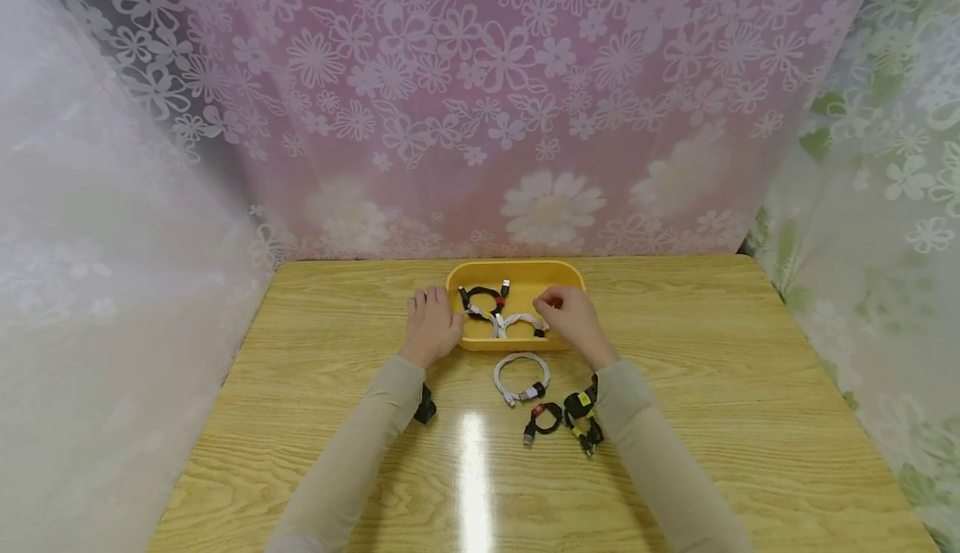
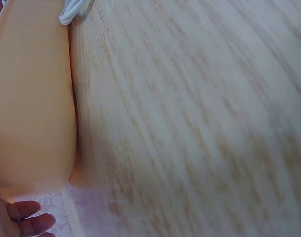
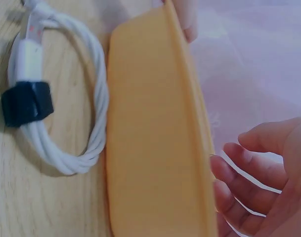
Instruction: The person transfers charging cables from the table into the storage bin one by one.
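Note:
A yellow tray [image 1: 517,344] stands at the table's back edge. Inside lie a black coiled cable [image 1: 501,292] with a red tie, a white cable [image 1: 492,325] with a yellow tie and another white coil [image 1: 522,318] near a black tie. My left hand [image 1: 432,325] rests at the tray's left end, fingers reaching forward along the outside. Over the right end hovers my right hand [image 1: 572,313], its fingers loosely bent; the right wrist view shows nothing between thumb and fingers. In front of the tray lies a white USB cable [image 3: 98,98] coiled with a black tie.
Nearer me on the wooden table [image 1: 300,420] are a small black cable [image 1: 547,420] with a red tie and black cables [image 1: 581,415] with yellow ties, partly behind the right sleeve. A black item [image 1: 425,407] shows beside the left forearm. A floral curtain [image 1: 480,120] hangs behind.

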### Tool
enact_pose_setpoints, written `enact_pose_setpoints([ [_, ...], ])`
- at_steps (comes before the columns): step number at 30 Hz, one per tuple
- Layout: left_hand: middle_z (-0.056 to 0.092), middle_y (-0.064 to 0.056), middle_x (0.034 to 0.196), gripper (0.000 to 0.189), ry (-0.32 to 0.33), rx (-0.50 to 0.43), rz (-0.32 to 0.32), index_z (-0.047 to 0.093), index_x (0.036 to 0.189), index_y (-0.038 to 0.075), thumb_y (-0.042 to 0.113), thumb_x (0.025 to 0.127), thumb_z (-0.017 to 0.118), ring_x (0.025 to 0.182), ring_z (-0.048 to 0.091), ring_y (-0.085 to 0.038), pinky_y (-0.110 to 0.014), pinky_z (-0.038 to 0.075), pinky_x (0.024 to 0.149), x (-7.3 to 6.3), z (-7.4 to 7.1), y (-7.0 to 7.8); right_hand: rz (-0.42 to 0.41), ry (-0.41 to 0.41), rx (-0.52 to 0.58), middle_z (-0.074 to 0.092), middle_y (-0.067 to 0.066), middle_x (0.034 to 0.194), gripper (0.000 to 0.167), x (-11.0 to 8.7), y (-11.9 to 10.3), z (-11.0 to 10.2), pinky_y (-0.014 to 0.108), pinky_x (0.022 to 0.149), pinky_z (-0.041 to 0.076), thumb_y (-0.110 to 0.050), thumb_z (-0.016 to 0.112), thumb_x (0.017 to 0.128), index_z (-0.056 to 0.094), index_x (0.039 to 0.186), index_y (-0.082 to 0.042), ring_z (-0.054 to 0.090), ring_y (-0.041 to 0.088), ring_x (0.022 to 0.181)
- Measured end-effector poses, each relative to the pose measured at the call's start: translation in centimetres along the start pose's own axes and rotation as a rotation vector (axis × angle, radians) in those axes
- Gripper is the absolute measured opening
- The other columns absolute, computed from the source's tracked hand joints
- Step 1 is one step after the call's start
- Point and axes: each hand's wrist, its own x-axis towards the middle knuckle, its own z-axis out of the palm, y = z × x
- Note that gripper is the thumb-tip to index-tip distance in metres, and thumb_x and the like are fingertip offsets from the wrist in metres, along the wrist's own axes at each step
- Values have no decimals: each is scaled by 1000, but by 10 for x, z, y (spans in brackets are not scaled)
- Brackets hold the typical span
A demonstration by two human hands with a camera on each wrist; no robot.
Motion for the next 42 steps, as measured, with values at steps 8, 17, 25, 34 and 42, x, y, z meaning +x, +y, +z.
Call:
enact_pose_setpoints([
  [8, 46, -18, 111, 28, 3, -4, -4, 46, 111, 1, 26, 99, 45, 99, 37, -35, -46, 29, 90, 0, -2, 1, -43, 52, 56, 69, 8, 90, 17, -14, -11, -10, 38, 72, 47, -19, 65, 96, 74, 96, -6, 60, 22, 79],
  [17, 45, -17, 107, 25, 11, -33, 16, 45, 107, 2, 24, 97, 45, 95, 36, -34, -45, 28, 86, 0, 0, -2, -118, 108, 115, 70, 5, 79, 15, -42, -20, -14, 31, 62, 47, -16, 66, 95, 75, 91, -5, 60, 19, 69],
  [25, 44, -15, 106, 21, 28, -27, 24, 43, 102, 4, 24, 97, 46, 94, 34, -33, -44, 27, 86, 0, 3, -2, -76, 144, 172, 71, 11, 82, 13, -69, -18, -10, 27, 62, 47, -13, 66, 94, 75, 91, -4, 60, 21, 68],
  [34, 45, -17, 109, 24, 39, -36, 22, 45, 105, 2, 24, 96, 47, 96, 35, -34, -45, 27, 86, -1, 0, -1, 37, 165, 166, 69, 11, 82, 12, -83, -2, 8, 24, 64, 45, -7, 67, 93, 73, 93, 4, 56, 15, 71],
  [42, 46, -17, 108, 21, 39, -45, 20, 45, 103, 4, 23, 96, 47, 95, 35, -33, -44, 27, 86, -2, 0, -2, 120, 167, 127, 67, 7, 78, 10, -87, 16, 27, 28, 64, 47, -7, 68, 88, 73, 89, 1, 58, 16, 70],
])
